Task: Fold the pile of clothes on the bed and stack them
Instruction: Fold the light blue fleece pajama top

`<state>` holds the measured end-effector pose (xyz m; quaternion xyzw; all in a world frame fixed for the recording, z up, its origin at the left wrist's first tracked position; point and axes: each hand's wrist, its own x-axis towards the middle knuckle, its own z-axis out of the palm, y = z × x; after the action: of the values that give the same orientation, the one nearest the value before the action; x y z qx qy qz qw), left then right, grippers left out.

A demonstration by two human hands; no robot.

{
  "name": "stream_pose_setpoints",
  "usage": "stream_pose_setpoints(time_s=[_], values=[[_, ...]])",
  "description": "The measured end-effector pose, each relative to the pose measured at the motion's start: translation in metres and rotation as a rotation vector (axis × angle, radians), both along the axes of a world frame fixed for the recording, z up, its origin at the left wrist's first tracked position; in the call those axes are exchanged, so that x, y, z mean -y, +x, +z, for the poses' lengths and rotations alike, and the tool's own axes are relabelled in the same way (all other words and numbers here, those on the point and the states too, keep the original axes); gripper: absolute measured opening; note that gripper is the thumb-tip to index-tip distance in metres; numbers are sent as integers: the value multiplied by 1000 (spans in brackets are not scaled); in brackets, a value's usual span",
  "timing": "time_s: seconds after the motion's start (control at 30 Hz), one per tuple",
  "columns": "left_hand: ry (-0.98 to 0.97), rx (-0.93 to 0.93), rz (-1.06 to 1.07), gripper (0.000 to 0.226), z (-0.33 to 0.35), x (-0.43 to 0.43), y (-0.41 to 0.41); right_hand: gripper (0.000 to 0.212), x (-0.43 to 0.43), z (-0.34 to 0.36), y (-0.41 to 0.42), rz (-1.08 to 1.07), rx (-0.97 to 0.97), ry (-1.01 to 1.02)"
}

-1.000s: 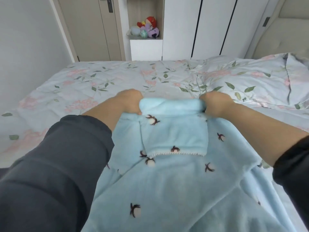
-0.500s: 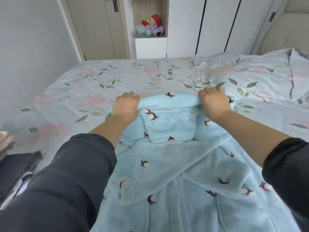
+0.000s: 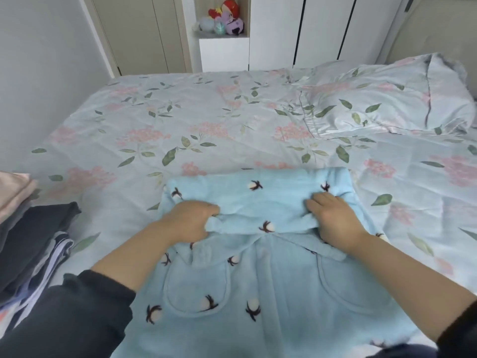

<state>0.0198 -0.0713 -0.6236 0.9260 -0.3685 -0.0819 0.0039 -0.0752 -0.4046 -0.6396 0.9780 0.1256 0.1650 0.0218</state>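
Pulled nearer | left hand (image 3: 189,220), right hand (image 3: 333,218) pinch blue fleece (image 3: 271,280) fold

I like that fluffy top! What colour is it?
The top is light blue with little white-and-dark tufts; head view.

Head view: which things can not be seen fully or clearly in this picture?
All in the head view:
- Blue garment: near end cut off by the bottom edge.
- Left hand: fingertips buried in the garment's fold.
- Stack of clothes: cut off by the left edge; count unclear.
- Toys: far away, too small to identify.
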Motion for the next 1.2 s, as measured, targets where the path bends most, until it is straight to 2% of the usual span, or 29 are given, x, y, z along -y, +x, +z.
stream_pose_setpoints(time_s=[0.07,0.1,0.13,0.17,0.2,0.23,0.27,0.33,0.37,0.47,0.5,0.57,0.63,0.7,0.87,1.2], values=[[-51,-314,99,30,19,2,-1,41,2,2,-4,19,-94,11],[-170,-425,152,36,30,6,-2,37,1,4,-5,15,-155,8],[-338,-423,195,40,39,13,-1,35,0,7,-6,3,-210,6],[-498,-279,204,38,44,23,3,33,-1,10,-6,-9,-264,6],[-584,-37,182,34,45,35,7,32,-2,15,-6,-21,-330,7],[-576,170,176,33,42,48,10,29,-3,23,-4,-47,-418,4],[-496,254,204,41,36,61,10,26,-4,32,-2,-89,-517,7],[-251,170,290,58,5,82,2,26,-6,53,6,-239,-653,12],[-184,136,324,62,-14,89,-4,29,-10,59,12,-313,-585,6],[-162,197,367,68,-52,95,-16,45,-42,52,34,-312,-66,104],[-164,229,369,70,-55,94,-14,50,-58,43,39,-266,-48,143],[-179,277,351,73,-58,89,-7,57,-73,10,44,-204,-203,122],[-191,285,322,71,-61,84,-2,59,-55,-22,45,-298,-319,182],[-226,281,374,68,-63,78,2,59,-26,-35,50,-419,-306,310],[-209,181,633,67,-61,47,20,62,-10,-39,56,-629,-267,274],[-214,148,721,57,-57,27,12,60,4,-37,31,-852,-297,381]])
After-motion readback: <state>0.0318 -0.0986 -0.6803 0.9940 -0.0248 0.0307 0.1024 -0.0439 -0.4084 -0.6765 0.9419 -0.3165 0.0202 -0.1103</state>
